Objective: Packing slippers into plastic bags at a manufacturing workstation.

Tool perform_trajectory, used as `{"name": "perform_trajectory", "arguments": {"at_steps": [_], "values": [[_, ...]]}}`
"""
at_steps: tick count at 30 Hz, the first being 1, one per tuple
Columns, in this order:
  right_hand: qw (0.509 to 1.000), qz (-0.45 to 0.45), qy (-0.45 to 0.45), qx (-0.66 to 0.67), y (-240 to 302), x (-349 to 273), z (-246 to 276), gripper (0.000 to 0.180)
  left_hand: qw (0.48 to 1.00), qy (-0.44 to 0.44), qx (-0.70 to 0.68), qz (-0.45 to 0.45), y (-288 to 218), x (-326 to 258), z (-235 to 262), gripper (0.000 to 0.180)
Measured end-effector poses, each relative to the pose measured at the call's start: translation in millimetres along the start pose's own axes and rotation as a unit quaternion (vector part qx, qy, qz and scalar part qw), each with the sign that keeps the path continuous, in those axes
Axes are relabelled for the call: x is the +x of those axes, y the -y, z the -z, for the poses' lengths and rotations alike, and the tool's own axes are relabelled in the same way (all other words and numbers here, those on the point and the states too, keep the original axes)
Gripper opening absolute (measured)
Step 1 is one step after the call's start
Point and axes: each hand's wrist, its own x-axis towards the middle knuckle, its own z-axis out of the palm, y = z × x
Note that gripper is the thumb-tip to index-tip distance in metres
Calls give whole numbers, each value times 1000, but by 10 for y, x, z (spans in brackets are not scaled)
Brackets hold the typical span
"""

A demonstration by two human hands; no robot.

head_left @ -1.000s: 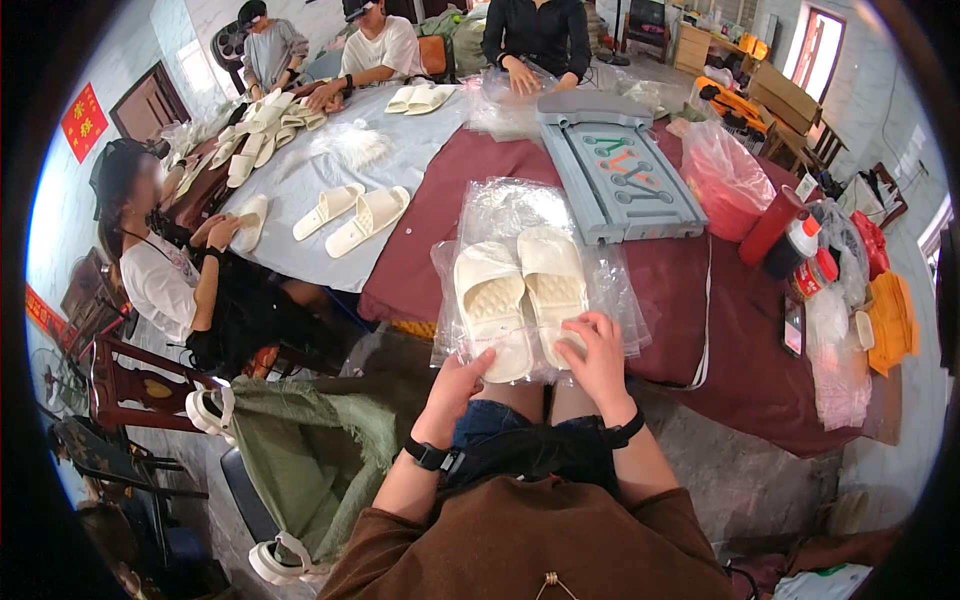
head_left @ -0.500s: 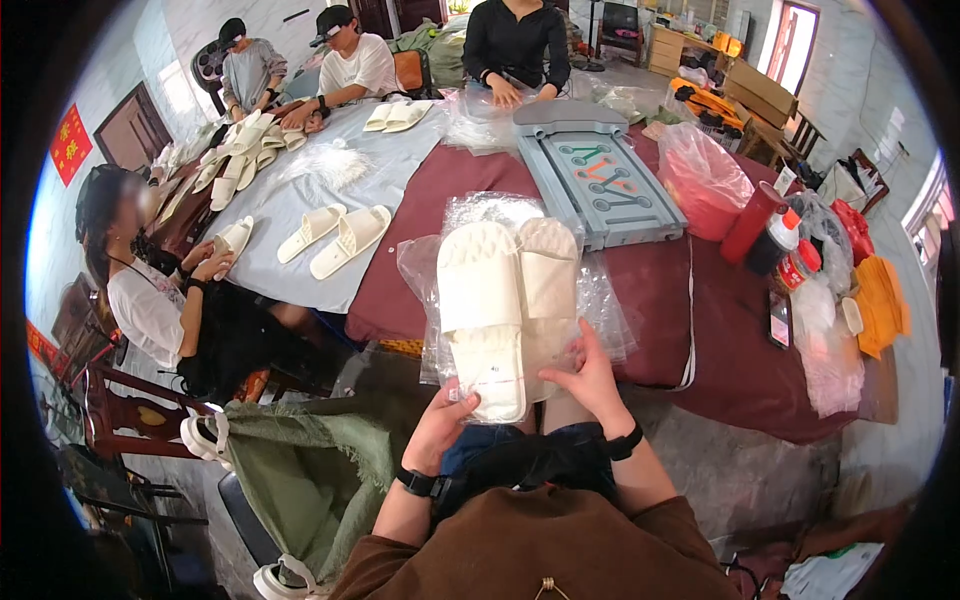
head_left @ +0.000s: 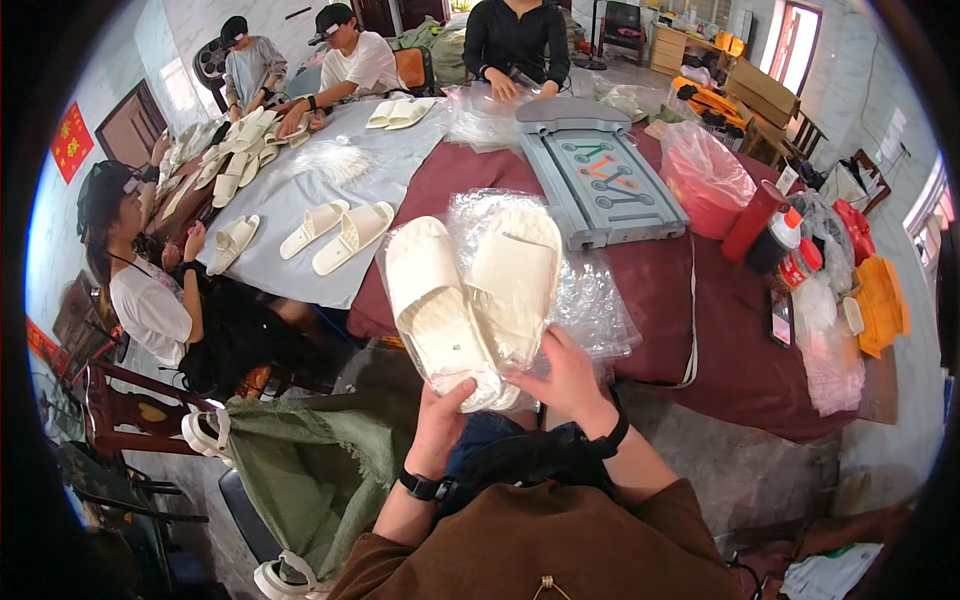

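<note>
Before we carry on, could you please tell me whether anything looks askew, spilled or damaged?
The held slippers splay at the toes rather than lying parallel, and their bag is crumpled near the heels, by the left hand. The white heap on the grey cloth lies loose; whether it spilled, I can't tell. No damage stands out.

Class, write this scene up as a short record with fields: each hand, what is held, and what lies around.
Held: pair of cream, open-toed slippers in a clear plastic bag
Left hand: thumb over the bag's lower end
Right hand: thumb over the bag, lower right
Table: dark red cloth; flat clear plastic; grey plastic panel with coloured cut-outs
Person's left: olive green woven sack
</note>
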Motion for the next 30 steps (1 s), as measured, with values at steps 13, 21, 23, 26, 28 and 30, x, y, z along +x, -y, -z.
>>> {"name": "perform_trajectory", "arguments": {"at_steps": [13,21,23,26,28,30], "values": [[980,74,-13,-183,-649,-7,34,53,850,-240,444,-152,-1957,-754,1133,48],[983,57,-14,-176,-575,10,-35,54,688,-392,591,154,-2567,-1802,1941,46],[982,54,-22,-180,-606,-3,-16,54,659,-416,601,176,-2404,-1711,2153,40],[975,81,-41,-203,-671,-11,-21,54,624,-398,568,360,-2112,-1532,2669,33],[977,90,-26,-192,-604,15,-77,53,644,-442,494,383,-1866,-1776,3378,34],[975,85,-37,-202,-649,-3,-49,53,709,-423,430,366,-1511,-1581,3561,32]]}}
